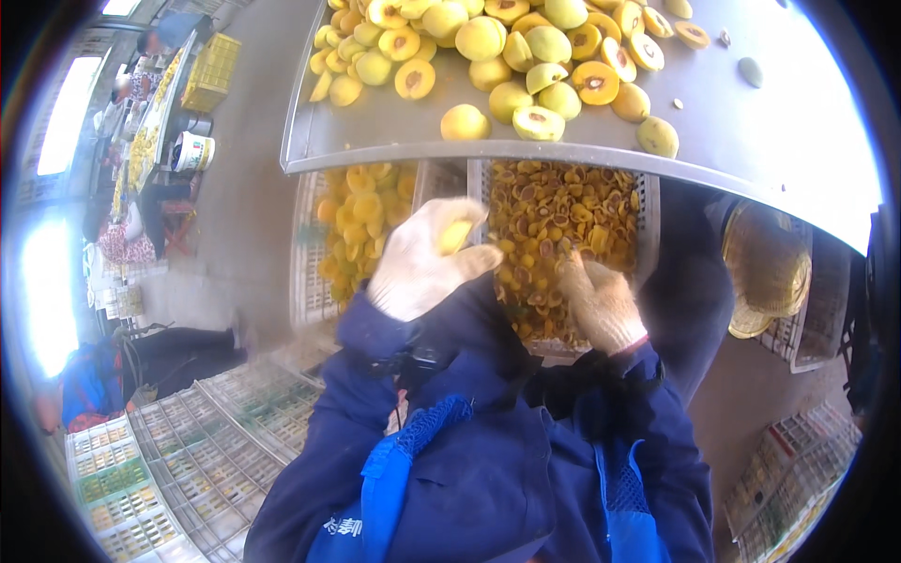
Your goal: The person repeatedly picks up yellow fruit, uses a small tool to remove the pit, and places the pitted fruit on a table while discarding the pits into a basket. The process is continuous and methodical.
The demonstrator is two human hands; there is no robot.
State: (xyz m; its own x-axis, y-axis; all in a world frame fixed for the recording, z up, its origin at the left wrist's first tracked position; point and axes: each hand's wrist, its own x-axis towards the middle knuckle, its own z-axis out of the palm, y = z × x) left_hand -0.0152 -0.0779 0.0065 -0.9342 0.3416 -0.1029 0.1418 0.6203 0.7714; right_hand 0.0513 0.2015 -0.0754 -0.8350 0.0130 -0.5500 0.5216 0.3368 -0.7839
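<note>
My left hand [418, 263], in a white knit glove, is curled around a yellow peach half [456, 235]. It hovers between two crates below the table edge. My right hand [603, 302], also gloved, is closed over the crate of scraps [649, 220], its thumb and forefinger close together; whatever they hold is too small to make out. That crate is full of brownish-yellow pits and cut pieces [554, 211]. Left of it, another crate [310, 220] holds smooth yellow peach halves [361, 211]. On the metal table [394, 131] ahead lies a pile of whole and halved yellow peaches [479, 39].
Stacked plastic crates [206, 460] stand at lower left, with more crates [788, 479] at lower right. A golden metal basin [765, 263] is right of my leg. People work at a long fruit-covered table [141, 155] far left, near a white bucket [194, 151] and yellow crate [212, 73].
</note>
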